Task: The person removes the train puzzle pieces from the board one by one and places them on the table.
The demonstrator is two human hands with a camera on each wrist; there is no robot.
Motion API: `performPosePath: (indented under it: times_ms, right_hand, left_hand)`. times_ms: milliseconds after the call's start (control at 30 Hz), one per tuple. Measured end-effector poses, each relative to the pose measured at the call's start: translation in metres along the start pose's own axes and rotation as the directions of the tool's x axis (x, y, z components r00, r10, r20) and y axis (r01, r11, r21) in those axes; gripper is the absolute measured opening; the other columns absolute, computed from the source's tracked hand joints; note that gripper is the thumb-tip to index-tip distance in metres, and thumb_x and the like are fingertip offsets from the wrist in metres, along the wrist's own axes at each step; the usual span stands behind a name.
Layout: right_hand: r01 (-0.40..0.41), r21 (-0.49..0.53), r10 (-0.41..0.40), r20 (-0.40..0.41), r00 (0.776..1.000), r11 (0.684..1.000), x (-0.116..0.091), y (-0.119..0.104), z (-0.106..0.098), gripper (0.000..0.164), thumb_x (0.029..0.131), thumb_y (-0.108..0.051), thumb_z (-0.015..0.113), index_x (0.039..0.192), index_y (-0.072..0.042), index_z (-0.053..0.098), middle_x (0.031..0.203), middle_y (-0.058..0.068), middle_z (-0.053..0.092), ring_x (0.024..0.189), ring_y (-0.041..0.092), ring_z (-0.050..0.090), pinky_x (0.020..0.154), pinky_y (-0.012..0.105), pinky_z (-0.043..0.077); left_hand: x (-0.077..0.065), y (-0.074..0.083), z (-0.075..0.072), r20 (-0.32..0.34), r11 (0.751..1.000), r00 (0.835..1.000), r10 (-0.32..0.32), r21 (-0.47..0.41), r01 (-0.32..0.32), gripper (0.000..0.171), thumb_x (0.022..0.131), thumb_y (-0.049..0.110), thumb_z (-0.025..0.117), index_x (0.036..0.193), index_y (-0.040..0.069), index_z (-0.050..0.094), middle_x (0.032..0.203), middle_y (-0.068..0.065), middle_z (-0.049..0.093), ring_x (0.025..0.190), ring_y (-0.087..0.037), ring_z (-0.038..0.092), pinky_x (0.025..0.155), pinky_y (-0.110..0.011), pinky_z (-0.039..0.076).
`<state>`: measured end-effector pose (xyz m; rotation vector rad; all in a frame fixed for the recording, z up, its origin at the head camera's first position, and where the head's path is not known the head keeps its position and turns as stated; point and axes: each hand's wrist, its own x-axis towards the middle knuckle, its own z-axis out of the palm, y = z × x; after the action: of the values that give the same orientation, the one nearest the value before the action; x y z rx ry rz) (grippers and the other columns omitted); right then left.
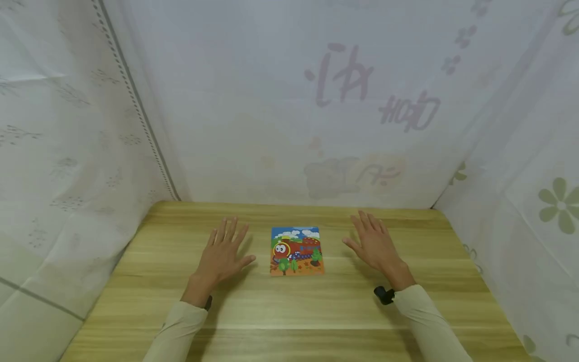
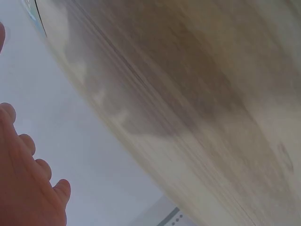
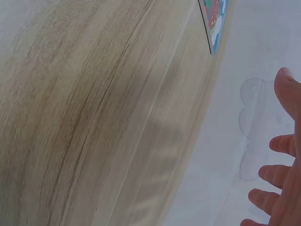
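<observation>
A square picture board (image 1: 296, 251) with a red cartoon train, green trees and a blue sky lies flat on the wooden table. To its left is my left hand (image 1: 222, 256), palm down with fingers straight and spread, holding nothing. My right hand (image 1: 374, 245) is on the other side, its fingers also extended and the thumb toward the board. In the right wrist view the fingers (image 3: 277, 176) show above the table and a corner of the board (image 3: 215, 21) appears at the top. Only part of the left hand (image 2: 28, 183) shows in the left wrist view.
The wood-grain table (image 1: 289, 311) ends at a pale printed cloth (image 1: 253, 125) hanging behind it. More patterned cloth hangs on the left (image 1: 68, 151) and the right (image 1: 520, 216). A black wrist device (image 1: 384, 295) sits at the right cuff.
</observation>
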<state>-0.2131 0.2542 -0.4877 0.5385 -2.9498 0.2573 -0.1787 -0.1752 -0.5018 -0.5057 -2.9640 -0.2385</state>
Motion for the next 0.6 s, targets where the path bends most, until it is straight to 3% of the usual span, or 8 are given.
performPosePath:
  times_ms: [333, 600]
  right_hand:
    - [0.039, 0.0, -0.039, -0.024, 0.999, 0.999, 0.013, -0.011, 0.001, 0.075, 0.098, -0.055, 0.051, 0.153, -0.006, 0.035, 0.159, 0.021, 0.029, 0.145, 0.042, 0.028, 0.114, 0.062, 0.023]
    - [0.061, 0.026, -0.061, -0.018, 0.998, 0.998, 0.013, -0.021, 0.004, 0.073, 0.098, -0.052, 0.053, 0.153, -0.006, 0.036, 0.159, 0.019, 0.03, 0.145, 0.041, 0.031, 0.112, 0.062, 0.027]
  left_hand:
    - [0.006, 0.009, -0.002, 0.001, 0.999, 1.0, 0.031, -0.017, -0.031, 0.087, 0.091, 0.061, 0.059, 0.157, 0.012, 0.029, 0.163, -0.023, 0.016, 0.149, -0.047, 0.012, 0.116, -0.062, 0.018]
    - [0.006, 0.016, 0.001, 0.032, 0.999, 0.999, 0.022, -0.047, -0.02, 0.089, 0.09, 0.061, 0.06, 0.158, 0.012, 0.027, 0.165, -0.02, 0.01, 0.15, -0.045, 0.009, 0.117, -0.061, 0.015]
